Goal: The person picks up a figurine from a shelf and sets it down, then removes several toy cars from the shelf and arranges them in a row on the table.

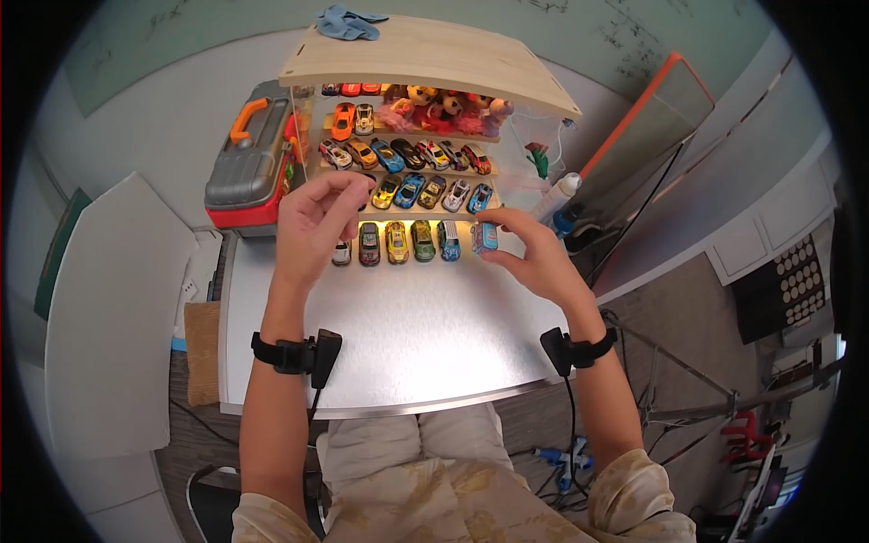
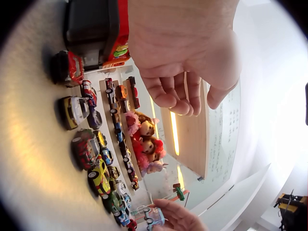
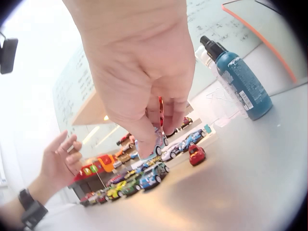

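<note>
My right hand (image 1: 543,258) pinches a light blue toy car (image 1: 486,237) with red parts between thumb and fingers, beside the right end of a front row of toy cars. That car (image 2: 154,217) also shows at the bottom of the left wrist view. Raised over the left part of the row, my left hand (image 1: 319,226) holds nothing; in the left wrist view its fingers (image 2: 180,94) are loosely bent, apart from the thumb. A yellow car (image 1: 396,242) stands mid-row on the metallic table (image 1: 434,335). A small red car (image 3: 197,155) sits near the row in the right wrist view.
Behind the row, a lit wooden shelf unit (image 1: 425,54) holds more cars and dolls (image 1: 434,109), with a blue cloth (image 1: 348,23) on top. A grey and red case (image 1: 249,163) stands left. At the right are a blue bottle (image 3: 244,84) and an orange-edged panel (image 1: 647,118).
</note>
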{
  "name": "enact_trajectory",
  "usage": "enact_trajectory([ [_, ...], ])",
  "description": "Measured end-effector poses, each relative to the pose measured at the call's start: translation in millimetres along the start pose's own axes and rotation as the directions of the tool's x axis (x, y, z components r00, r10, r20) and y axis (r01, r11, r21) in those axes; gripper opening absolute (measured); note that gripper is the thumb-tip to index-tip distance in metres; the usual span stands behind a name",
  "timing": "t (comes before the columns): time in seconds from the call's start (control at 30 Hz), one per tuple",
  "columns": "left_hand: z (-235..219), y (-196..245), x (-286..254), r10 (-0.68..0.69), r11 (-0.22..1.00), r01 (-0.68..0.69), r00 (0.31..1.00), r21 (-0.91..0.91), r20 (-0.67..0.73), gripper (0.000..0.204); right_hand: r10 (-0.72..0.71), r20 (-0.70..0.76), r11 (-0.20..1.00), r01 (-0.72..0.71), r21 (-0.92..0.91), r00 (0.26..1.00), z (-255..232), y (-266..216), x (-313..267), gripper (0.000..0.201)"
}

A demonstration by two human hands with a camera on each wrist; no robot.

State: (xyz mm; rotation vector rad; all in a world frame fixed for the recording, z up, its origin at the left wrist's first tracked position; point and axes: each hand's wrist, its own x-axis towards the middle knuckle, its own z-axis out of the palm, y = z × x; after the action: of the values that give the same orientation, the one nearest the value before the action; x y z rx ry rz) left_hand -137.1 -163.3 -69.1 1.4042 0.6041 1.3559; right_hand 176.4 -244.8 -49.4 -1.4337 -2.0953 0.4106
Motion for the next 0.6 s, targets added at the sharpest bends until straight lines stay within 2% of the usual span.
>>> enact_trajectory([
  [0.03,-0.2,-0.2,-0.2,0.001,1.0,-0.001,1.0,-0.002,0.001,0.022,0.045,0.032,0.975,-0.051,0.217,0.998,-2.4,-6.4,-4.0,0.06],
  [0.1,1.9,1.2,-0.9,-0.002,1.0,0.002,1.0,0.015,-0.01,0.022,0.116,0.113,0.782,-0.161,0.602,0.987,-10.9,-23.3,-13.5,0.063],
  [0.13,3.0,1.8,-0.9,-0.003,1.0,0.004,1.0,0.023,-0.014,0.022,0.159,0.167,0.698,-0.231,0.678,0.973,-15.7,-31.6,-17.6,0.069],
  [0.23,3.3,2.6,-0.8,-0.005,0.999,0.005,1.0,0.034,-0.006,0.022,0.085,0.136,0.653,-0.158,0.741,0.987,-18.6,-39.7,-26.3,0.075],
  [0.37,2.4,1.2,-0.8,-0.012,0.999,0.013,1.0,0.033,-0.01,0.022,0.003,0.097,0.676,-0.073,0.733,0.995,-20.7,-43.4,-30.5,0.077],
  [0.47,1.9,1.4,-0.9,-0.014,0.999,0.015,1.0,0.035,-0.01,0.022,-0.006,0.07,0.538,-0.056,0.841,0.998,-17.4,-33.0,-35.7,0.068],
  [0.57,2.6,1.2,-0.3,-0.01,0.999,0.01,1.0,0.039,-0.016,0.022,-0.021,0.133,0.287,-0.122,0.95,0.991,-10.3,-22.1,-39.4,0.057],
  [0.6,2.4,1.7,-0.6,-0.013,0.999,0.014,1.0,0.039,-0.016,0.023,-0.003,0.114,0.289,-0.108,0.951,0.993,-8.5,-25.3,-41.4,0.053],
])
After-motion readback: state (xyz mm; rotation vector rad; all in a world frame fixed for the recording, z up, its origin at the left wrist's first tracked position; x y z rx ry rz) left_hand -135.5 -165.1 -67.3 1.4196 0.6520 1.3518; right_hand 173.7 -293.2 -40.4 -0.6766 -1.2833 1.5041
